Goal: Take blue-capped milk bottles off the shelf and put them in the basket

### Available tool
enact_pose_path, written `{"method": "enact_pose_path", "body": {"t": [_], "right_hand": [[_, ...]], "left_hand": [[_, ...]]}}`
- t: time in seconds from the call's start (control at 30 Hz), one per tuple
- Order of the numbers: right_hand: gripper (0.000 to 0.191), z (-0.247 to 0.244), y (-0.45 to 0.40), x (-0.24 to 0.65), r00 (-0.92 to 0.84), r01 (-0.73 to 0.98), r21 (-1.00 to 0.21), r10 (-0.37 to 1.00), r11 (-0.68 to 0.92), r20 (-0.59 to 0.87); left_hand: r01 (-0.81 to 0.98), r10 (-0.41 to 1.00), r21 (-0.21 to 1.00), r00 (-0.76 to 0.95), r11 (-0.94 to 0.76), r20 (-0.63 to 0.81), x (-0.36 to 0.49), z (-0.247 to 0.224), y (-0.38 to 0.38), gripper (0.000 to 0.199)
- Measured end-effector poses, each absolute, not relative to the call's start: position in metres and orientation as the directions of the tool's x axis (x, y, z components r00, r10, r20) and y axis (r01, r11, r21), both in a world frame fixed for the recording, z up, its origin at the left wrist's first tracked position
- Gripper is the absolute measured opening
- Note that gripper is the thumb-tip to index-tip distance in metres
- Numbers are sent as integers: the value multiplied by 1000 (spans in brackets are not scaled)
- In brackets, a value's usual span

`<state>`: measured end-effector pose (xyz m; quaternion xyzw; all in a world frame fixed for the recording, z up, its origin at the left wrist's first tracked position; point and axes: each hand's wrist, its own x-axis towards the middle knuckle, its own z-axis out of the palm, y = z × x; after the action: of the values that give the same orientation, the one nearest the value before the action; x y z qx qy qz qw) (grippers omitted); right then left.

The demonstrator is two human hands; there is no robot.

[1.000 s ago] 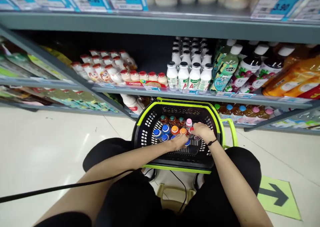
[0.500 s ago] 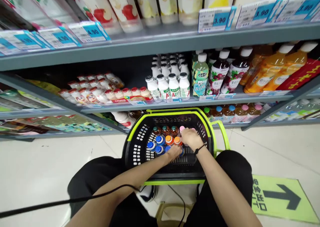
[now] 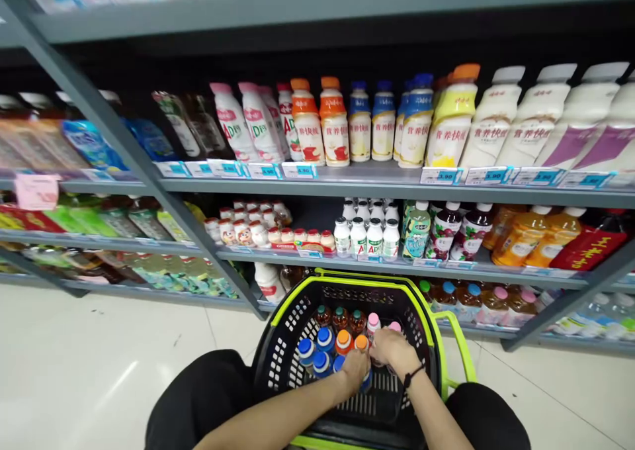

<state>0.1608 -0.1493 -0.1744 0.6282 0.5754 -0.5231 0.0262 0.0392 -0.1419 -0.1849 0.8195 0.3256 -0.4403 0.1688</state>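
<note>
A black basket [image 3: 278, 413] with a lime-green rim sits between my knees, holding several capped drink bottles. My left hand [image 3: 356, 370] is closed over a blue-capped bottle [image 3: 367, 380], its cap hidden under my fingers, just below an orange-capped bottle [image 3: 361, 343]. Close to its right, my right hand [image 3: 395, 349] reaches down with curled fingers around a bottle mostly hidden by the hand. Pink-capped bottles [image 3: 374, 323] stand just behind it. Dark-green-capped brown bottles [image 3: 340, 317] line the back, and blue-capped bottles [image 3: 306, 349] fill the left side.
Shelves of drinks rise behind the basket; their lower edge [image 3: 496, 270] runs close to its far rim. White AD bottles [image 3: 358, 237] and grape juice bottles [image 3: 443, 230] stand there. The green basket handle [image 3: 464, 351] sticks out right. Pale floor tiles [image 3: 99, 370] lie around.
The view has tilted up, so the basket sits lower and another shelf row shows. Both hands stay in the basket, close together among the same bottles.
</note>
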Motion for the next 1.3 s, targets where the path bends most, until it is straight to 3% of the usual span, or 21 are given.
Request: {"method": "enact_pose_path", "body": {"t": [0.1,0.17,0.23,0.3,0.4,0.47,0.53,0.6,0.73,0.87,1.13,1.3], "right_hand": [[29,-172,-149,166,-192,757,-553,690,-348,-698],[29,-170,-149,170,-180,761,-543,687,-356,-704],[29,-168,-148,173,-169,761,-536,686,-365,-708],[29,-165,-147,173,-164,756,-539,689,-372,-706],[30,-159,-147,170,-173,739,-559,695,-377,-698],[30,-157,-148,167,-186,726,-575,698,-377,-692],[29,-157,-149,164,-199,717,-588,699,-375,-687],[28,-158,-151,162,-205,713,-593,698,-374,-687],[28,-165,-151,161,-204,719,-591,703,-365,-682],[27,-170,-148,158,-196,738,-580,714,-344,-672],[28,-171,-153,141,-194,754,-592,763,-286,-616],[29,-180,-160,135,-174,775,-572,780,-269,-602]], "left_hand": [[683,431,-113,315,-722,-845,64,-146,-121,30],[690,440,-103,332,-716,-834,89,-108,-96,24],[691,431,-3,447,-723,-783,121,-60,-63,21],[667,406,154,603,-729,-687,159,-9,-30,32],[591,453,315,790,-743,-413,226,55,12,43],[448,495,489,868,-748,-38,268,79,36,34],[368,502,469,841,-803,200,305,88,57,25],[435,564,392,761,-810,322,333,86,76,16],[712,782,327,589,-622,205,371,70,109,50],[705,811,429,570,-565,130,392,52,129,70],[676,830,509,534,-533,160,399,39,148,55],[630,850,574,439,-523,291,365,48,134,54]]}}
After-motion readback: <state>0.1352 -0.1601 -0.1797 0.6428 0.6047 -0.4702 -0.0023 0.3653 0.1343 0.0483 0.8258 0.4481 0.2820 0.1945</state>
